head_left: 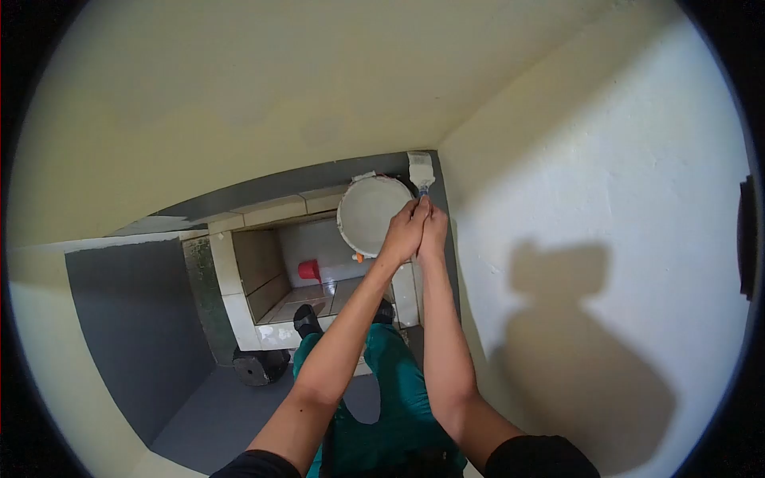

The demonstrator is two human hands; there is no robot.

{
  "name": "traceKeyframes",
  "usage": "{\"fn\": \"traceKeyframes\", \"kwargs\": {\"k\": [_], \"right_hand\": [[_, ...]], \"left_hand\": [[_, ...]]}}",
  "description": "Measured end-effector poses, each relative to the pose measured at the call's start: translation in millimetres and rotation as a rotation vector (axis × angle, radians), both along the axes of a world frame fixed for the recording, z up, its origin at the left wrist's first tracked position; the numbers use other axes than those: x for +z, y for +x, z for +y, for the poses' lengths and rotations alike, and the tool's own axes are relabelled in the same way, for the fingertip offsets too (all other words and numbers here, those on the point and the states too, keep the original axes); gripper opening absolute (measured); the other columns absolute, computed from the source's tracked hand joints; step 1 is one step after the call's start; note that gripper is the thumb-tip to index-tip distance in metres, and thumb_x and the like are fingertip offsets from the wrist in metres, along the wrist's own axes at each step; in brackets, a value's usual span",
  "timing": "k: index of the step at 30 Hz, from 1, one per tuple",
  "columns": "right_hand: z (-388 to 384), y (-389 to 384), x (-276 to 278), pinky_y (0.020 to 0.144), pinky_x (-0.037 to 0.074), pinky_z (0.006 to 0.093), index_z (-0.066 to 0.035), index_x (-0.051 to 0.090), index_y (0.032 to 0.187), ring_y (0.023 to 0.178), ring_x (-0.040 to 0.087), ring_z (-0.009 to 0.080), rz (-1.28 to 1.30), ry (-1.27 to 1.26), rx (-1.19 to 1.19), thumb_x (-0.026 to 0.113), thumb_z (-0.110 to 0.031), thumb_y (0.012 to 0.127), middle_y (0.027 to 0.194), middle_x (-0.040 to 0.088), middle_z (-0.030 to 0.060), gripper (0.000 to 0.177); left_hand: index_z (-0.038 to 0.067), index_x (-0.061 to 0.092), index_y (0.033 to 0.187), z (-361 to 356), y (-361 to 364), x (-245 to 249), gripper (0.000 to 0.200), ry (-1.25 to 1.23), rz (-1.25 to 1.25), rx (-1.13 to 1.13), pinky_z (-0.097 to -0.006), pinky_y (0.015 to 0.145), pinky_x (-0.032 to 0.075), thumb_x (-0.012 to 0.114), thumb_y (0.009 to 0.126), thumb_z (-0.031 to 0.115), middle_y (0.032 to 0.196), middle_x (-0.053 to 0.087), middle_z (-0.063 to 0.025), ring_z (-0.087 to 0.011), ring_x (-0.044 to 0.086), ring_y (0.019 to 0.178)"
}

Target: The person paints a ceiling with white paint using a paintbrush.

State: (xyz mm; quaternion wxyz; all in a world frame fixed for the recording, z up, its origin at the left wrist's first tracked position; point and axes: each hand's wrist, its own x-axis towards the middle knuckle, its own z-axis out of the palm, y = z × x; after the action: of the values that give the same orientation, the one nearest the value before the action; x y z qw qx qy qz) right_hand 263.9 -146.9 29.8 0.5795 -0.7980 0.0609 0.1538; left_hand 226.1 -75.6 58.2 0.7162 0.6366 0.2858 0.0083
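A paintbrush [421, 170] with white paint over its bristles points up toward the wall corner, against the grey band. My right hand [433, 231] is closed around its handle, of which only a bit of blue shows. Pressed against it, my left hand [404, 231] is also closed at the lower handle; the fingers partly hide each other. Just left of the hands stands a round white bucket [347, 219] holding pale paint, its rim smeared.
A tiled basin [227, 267] lies below the bucket, with a red dipper [308, 269] inside. My feet in dark slippers [306, 320] are at its front edge. A black round object [260, 366] sits on the grey floor. The white wall [598, 183] rises close at right.
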Motion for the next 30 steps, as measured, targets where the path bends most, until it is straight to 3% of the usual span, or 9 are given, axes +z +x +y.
{"fn": "traceKeyframes", "kwargs": {"k": [7,10,14,16,19,25,28,30], "right_hand": [[-9.6,28.8,0.9,0.062,0.044,0.0366,0.006,0.062,0.084,0.07,0.053,0.0151,0.081,0.179,-0.045,0.052,-0.024,0.101,0.075,0.06,0.0076,0.036],[-13.1,31.9,0.8,0.062,0.043,0.0343,0.004,0.061,0.082,0.071,0.051,0.0134,0.058,0.164,-0.01,0.052,-0.024,0.101,0.076,0.058,0.0049,0.035],[-12.6,37.3,2.7,0.062,0.042,0.0312,0.001,0.059,0.081,0.071,0.048,0.012,-0.041,0.37,0.002,0.051,-0.025,0.102,0.075,0.055,0.001,0.034],[-17.5,35.5,23.9,0.062,0.041,0.0307,0.0,0.058,0.082,0.072,0.047,0.0118,-0.11,0.336,0.041,0.051,-0.027,0.102,0.076,0.054,0.0,0.035],[-24.8,19.5,75.1,0.06,0.039,0.0278,-0.004,0.057,0.082,0.07,0.045,0.0091,-0.172,0.342,0.02,0.053,-0.032,0.103,0.076,0.051,-0.0036,0.035],[-25.8,1.0,127.2,0.056,0.036,0.0232,-0.009,0.058,0.083,0.067,0.044,0.0043,-0.165,0.429,-0.001,0.055,-0.035,0.102,0.075,0.048,-0.0071,0.031],[-16.4,8.4,107.3,0.056,0.037,0.0223,-0.01,0.059,0.085,0.067,0.044,0.0032,-0.076,0.569,-0.043,0.056,-0.034,0.102,0.075,0.048,-0.0077,0.03],[-14.9,14.5,68.0,0.059,0.041,0.0262,-0.006,0.061,0.086,0.07,0.05,0.0078,-0.166,0.457,0.003,0.055,-0.033,0.101,0.075,0.054,-0.0046,0.032]], "left_hand": [[-0.004,0.062,0.12,-6.1,30.0,2.4,0.052,-0.053,0.033,-0.047,-0.0342,0.093,0.046,0.046,0.102,0.042,0.109,0.068,-0.0199,-0.0265,0.063,0.103],[-0.003,0.063,0.112,-9.6,32.7,5.2,0.054,0.01,0.008,-0.024,-0.0409,0.087,0.049,0.045,0.101,0.047,0.104,0.068,-0.0274,-0.0377,0.066,0.101],[-0.004,0.062,0.113,-11.8,35.4,18.5,0.05,0.067,-0.112,0.01,-0.0412,0.086,0.049,0.047,0.101,0.043,0.103,0.068,-0.0283,-0.0397,0.066,0.1],[-0.006,0.059,0.116,-12.7,30.9,45.4,0.049,0.108,-0.164,0.006,-0.0415,0.086,0.049,0.05,0.101,0.04,0.104,0.066,-0.0291,-0.0411,0.065,0.1],[-0.01,0.052,0.132,-22.4,13.7,80.6,0.059,0.197,-0.27,-0.019,-0.0387,0.097,0.047,0.052,0.1,0.04,0.116,0.065,-0.0282,-0.0354,0.063,0.112],[-0.01,0.05,0.133,-25.0,-5.2,122.8,0.058,0.183,-0.43,-0.019,-0.0408,0.097,0.047,0.052,0.1,0.038,0.124,0.06,-0.0305,-0.039,0.061,0.115],[-0.009,0.05,0.133,-24.0,1.8,105.7,0.057,0.293,-0.355,0.024,-0.0409,0.096,0.047,0.05,0.101,0.039,0.122,0.062,-0.0296,-0.039,0.062,0.114],[-0.008,0.05,0.134,-20.0,7.9,77.4,0.058,0.236,-0.279,0.013,-0.0408,0.097,0.047,0.048,0.102,0.04,0.12,0.062,-0.0299,-0.0394,0.062,0.114]]}}
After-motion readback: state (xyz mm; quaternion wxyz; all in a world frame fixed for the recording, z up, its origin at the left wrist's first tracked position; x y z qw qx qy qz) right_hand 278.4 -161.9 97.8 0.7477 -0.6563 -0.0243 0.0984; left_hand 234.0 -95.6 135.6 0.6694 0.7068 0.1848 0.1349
